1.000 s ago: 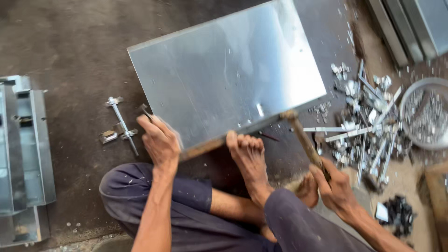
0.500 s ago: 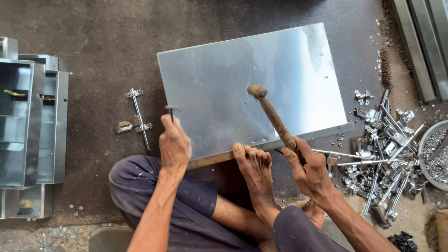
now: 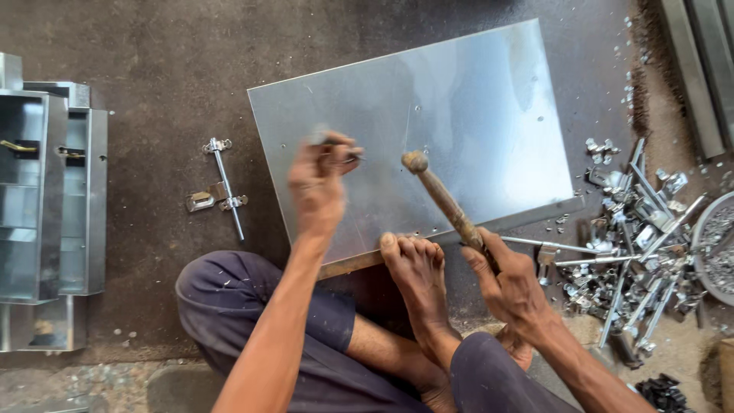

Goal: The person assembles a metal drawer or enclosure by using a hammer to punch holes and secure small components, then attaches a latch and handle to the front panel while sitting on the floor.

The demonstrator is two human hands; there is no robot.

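Soft, even daylight from above leaves the dark floor dim and almost shadowless, while the flat, shiny steel sheet (image 3: 428,145) throws back a pale, hazy glare, the left hand (image 3: 317,183) over it is motion-blurred, and the frame's edges stay fairly sharp.

Person, seated: dark blue-grey trousers (image 3: 252,306) are worn, dusted with pale flecks. Arms are bare, no sleeves seen; feet are bare beside the trousers. Left hand (image 3: 317,183) and right hand (image 3: 512,283) are ungloved.
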